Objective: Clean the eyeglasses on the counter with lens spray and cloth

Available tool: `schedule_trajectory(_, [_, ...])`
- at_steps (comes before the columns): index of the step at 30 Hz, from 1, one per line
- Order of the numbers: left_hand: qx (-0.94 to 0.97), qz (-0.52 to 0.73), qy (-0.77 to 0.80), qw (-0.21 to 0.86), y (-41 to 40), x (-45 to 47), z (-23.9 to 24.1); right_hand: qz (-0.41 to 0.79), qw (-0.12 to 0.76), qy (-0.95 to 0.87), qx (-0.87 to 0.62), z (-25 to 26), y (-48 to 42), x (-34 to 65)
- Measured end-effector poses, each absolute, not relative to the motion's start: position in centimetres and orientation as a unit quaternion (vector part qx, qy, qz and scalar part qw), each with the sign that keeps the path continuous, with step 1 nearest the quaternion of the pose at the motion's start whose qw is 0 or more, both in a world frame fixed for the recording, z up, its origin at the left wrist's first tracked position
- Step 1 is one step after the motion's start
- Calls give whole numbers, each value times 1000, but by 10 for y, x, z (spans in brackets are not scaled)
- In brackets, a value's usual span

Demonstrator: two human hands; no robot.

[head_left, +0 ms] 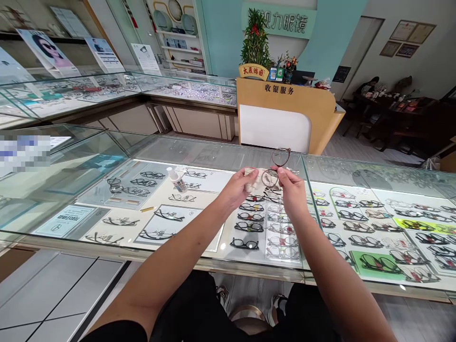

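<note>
My right hand [290, 187] pinches a pair of thin brown-framed glasses [277, 164], held upright above the glass counter [149, 147]. One lens sits high and the other low by my fingers. My left hand [239, 184] is closed on a small pale cloth [257, 176] pressed against the lower lens. Both hands meet over the middle of the display case.
A small white bottle [177, 180] stands on the counter left of my hands. Many glasses lie on trays [249, 228] under the glass. A wooden cashier desk [285, 111] with a plant stands beyond. More display cases run along the left. My knees and shoes show below.
</note>
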State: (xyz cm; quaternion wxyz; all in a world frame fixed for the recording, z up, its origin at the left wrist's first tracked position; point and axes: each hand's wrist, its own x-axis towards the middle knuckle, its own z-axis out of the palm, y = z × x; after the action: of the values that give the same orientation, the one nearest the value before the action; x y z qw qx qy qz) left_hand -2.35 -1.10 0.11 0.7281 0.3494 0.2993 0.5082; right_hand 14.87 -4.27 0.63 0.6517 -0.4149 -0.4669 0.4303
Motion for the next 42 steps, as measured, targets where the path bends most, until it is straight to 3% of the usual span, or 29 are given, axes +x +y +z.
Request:
schedule_trajectory(3, [350,555,312,687,-4,-31,6,415,675,-446,-416,4,-37,157])
schedule_trajectory(8, [501,613,330,514,-17,-31,16,431,679,-410,-430,6,-34,162])
schedule_trajectory(15, [731,491,272,388,-53,-15,14,525,702,-306,-371,7,-37,152])
schedule_trajectory(21, [821,439,238,277,-47,-18,10,553,701,-258,-369,10,-36,156])
schedule_trajectory(26, [747,467,301,366,-47,-23,13,535,702,-280,-378,15,-36,161])
schedule_trajectory(32, [425,628,377,532,-7,-41,17,510,701,-334,-370,20,-38,165])
schedule_trajectory(37, [222,602,440,628,25,-54,6,507,683,-370,-373,23,-38,169])
schedule_trajectory(42, [151,563,462,669,40,-55,-9,507,680,-375,-373,24,-39,168])
